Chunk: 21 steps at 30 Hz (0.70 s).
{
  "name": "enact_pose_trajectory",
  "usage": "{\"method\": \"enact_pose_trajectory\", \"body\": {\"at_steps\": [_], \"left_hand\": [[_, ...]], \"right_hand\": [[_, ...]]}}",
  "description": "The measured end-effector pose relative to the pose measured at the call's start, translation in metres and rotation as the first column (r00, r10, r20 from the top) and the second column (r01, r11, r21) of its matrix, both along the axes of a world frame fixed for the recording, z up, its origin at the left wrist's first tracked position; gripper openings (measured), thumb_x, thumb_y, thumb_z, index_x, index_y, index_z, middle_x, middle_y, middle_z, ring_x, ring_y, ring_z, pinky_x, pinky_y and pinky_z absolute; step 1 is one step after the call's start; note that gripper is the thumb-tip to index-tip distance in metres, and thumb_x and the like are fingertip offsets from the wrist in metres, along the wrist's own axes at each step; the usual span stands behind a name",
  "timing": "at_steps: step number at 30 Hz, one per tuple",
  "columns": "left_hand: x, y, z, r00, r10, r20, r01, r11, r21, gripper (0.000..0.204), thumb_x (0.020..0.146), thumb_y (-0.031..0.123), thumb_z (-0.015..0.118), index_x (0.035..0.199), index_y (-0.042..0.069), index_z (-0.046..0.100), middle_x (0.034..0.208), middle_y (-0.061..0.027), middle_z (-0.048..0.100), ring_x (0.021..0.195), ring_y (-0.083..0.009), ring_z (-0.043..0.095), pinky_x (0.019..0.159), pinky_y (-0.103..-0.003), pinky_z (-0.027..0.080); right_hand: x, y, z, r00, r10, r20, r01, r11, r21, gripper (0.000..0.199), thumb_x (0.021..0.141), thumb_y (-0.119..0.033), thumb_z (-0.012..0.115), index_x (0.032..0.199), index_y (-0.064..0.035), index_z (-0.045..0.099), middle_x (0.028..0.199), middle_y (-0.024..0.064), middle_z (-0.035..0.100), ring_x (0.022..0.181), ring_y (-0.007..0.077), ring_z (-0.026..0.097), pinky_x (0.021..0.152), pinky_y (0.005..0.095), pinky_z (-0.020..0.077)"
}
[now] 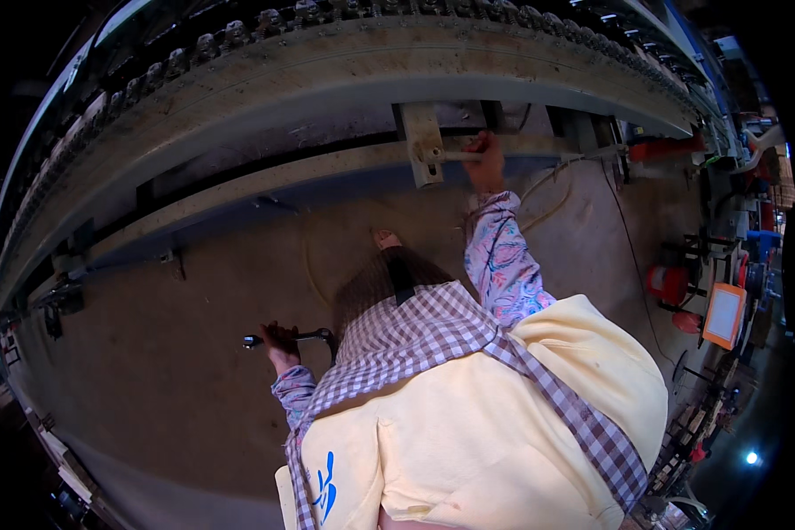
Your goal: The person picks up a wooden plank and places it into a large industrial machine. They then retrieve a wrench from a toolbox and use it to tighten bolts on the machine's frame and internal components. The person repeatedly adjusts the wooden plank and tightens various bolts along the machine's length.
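My left hand (281,344) hangs low at my left side, fingers closed round a dark metal wrench (312,336). A shiny rounded end sticks out on one side of that fist, and a bent end on the other, close to my apron. Ahead on the right, my right hand (486,166) is closed on the end of a short pale lever (455,156). This lever joins an upright metal bracket (421,141) with a bolt-like fitting, beneath the long machine beam. Its joint is visible, but my fingers hide its outer end.
The long machine beam (327,95) crosses in front, with a lower rail (265,181) under it. A hose (552,205) and a thin cable (625,230) trail to the right. A red container (667,283) and an orange-framed panel (724,314) stand at the far right.
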<state>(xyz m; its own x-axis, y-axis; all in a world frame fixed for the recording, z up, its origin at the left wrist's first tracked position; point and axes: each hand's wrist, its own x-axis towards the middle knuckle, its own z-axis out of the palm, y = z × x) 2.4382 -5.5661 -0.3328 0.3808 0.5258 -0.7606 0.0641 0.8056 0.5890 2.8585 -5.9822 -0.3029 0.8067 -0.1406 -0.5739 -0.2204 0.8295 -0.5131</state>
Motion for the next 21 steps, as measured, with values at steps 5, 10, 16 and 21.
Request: {"method": "enact_pose_trajectory", "body": {"at_steps": [5, 10, 16, 21], "left_hand": [[0.007, -0.013, -0.006, 0.998, 0.029, 0.055, -0.030, 0.999, 0.018, 0.038, 0.092, 0.050, 0.053, 0.085, 0.013, 0.058, 0.054, 0.0052, 0.033, 0.051, -0.0118, 0.034, 0.071, -0.041, 0.041], [-0.007, -0.024, -0.028, 0.999, 0.051, 0.009, -0.050, 0.995, -0.085, 0.039, 0.092, 0.052, 0.051, 0.089, 0.013, 0.058, 0.055, 0.0039, 0.034, 0.051, -0.0132, 0.036, 0.070, -0.041, 0.041], [-0.058, -0.019, -0.042, 0.969, 0.240, 0.059, -0.234, 0.968, -0.092, 0.041, 0.094, 0.051, 0.048, 0.091, 0.011, 0.057, 0.058, 0.0007, 0.037, 0.055, -0.0163, 0.040, 0.077, -0.046, 0.044], [-0.082, -0.017, -0.041, 0.945, 0.325, 0.016, -0.322, 0.940, -0.117, 0.041, 0.095, 0.050, 0.046, 0.092, 0.011, 0.058, 0.059, -0.0005, 0.039, 0.055, -0.0171, 0.040, 0.077, -0.046, 0.045]], "right_hand": [[-0.023, -0.005, 0.048, 0.879, 0.412, -0.239, -0.107, -0.319, -0.942, 0.040, 0.090, -0.044, 0.054, 0.096, -0.0068, 0.069, 0.085, 0.0140, 0.067, 0.077, 0.0343, 0.063, 0.068, 0.0419, 0.0492], [-0.021, -0.017, 0.053, 0.678, 0.639, -0.363, -0.135, -0.377, -0.916, 0.048, 0.088, -0.051, 0.053, 0.096, -0.0066, 0.069, 0.089, 0.0163, 0.068, 0.083, 0.0364, 0.064, 0.073, 0.0417, 0.0486], [-0.024, 0.007, 0.077, 0.621, 0.660, -0.422, -0.299, -0.297, -0.907, 0.060, 0.088, -0.060, 0.052, 0.093, -0.0018, 0.068, 0.070, 0.0054, 0.063, 0.065, 0.0151, 0.058, 0.064, 0.0336, 0.0454], [-0.025, 0.000, 0.057, 0.722, 0.579, -0.379, -0.218, -0.330, -0.918, 0.057, 0.089, -0.058, 0.048, 0.090, -0.0043, 0.068, 0.076, 0.0128, 0.065, 0.073, 0.0284, 0.062, 0.066, 0.0398, 0.0458]]}}
